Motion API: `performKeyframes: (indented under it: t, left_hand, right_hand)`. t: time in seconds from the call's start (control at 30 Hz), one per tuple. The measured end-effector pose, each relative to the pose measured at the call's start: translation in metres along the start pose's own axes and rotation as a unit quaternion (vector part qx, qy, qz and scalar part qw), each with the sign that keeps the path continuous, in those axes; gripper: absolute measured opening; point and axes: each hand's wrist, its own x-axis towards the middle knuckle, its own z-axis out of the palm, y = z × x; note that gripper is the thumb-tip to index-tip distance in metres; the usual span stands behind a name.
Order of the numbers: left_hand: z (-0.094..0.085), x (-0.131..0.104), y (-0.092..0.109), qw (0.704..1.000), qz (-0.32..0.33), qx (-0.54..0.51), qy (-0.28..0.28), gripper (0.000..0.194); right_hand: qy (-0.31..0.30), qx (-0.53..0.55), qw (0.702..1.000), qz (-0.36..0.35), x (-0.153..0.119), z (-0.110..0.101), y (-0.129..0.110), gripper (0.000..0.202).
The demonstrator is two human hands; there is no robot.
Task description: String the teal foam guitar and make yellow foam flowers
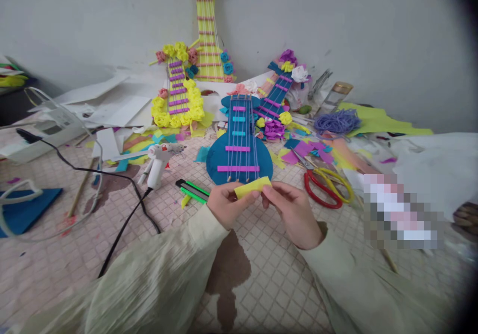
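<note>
Between my two hands is a small folded strip of yellow paper (254, 186). My left hand (228, 203) pinches its left end, thumb along the lower edge. At the right end, the thumb and fingers of my right hand (293, 212) close on it. Just beyond lies a blue paper guitar (239, 157) with pink and light-blue bars and several strings. A green and black utility knife (192, 191) rests beside my left hand. To the right of my right hand are scissors (324, 187) with one red and one yellow handle loop.
A white glue gun (159, 165) with a black cord stands at left. Decorated paper guitars, one yellow (207, 30), lean at the back near the wall. Purple yarn (337, 121), paper scraps (306, 151) and white sheets (108, 100) lie around. A white plastic bag (436, 169) sits at right.
</note>
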Motion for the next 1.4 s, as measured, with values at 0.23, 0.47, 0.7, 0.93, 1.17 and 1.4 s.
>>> performKeyframes:
  t: [0.23,0.47,0.7,0.93,1.17,1.4]
  left_hand:
    - [0.0004,-0.0002,-0.0017,0.999,-0.015,-0.034,0.022,0.021]
    - [-0.0012,0.0008,-0.0017,0.998,-0.002,-0.036,0.052,0.019]
    - [-0.0005,0.0009,-0.002,0.999,0.009,-0.025,0.04,0.019]
    - [0.0008,-0.0002,-0.0038,0.999,0.01,-0.022,0.039,0.019]
    - [0.0008,-0.0015,-0.0005,0.997,0.013,-0.052,0.048,0.015]
    - [0.0013,-0.0015,0.0006,0.997,0.015,-0.053,0.051,0.016]
  right_hand:
    - [-0.005,-0.013,1.0,0.005,-0.0008,-0.0006,-0.003,0.017]
    - [0.01,0.014,1.0,-0.008,-0.0001,-0.0025,-0.0002,0.016]
    - [-0.017,0.033,0.999,0.033,-0.0007,0.0016,-0.0053,0.014]
    - [-0.003,0.017,1.0,0.02,-0.0001,0.0016,-0.0032,0.014]
    - [-0.02,0.036,0.998,0.04,-0.0004,0.0025,-0.0041,0.016]
    - [-0.012,0.055,0.998,0.037,-0.001,0.0013,-0.0014,0.016]
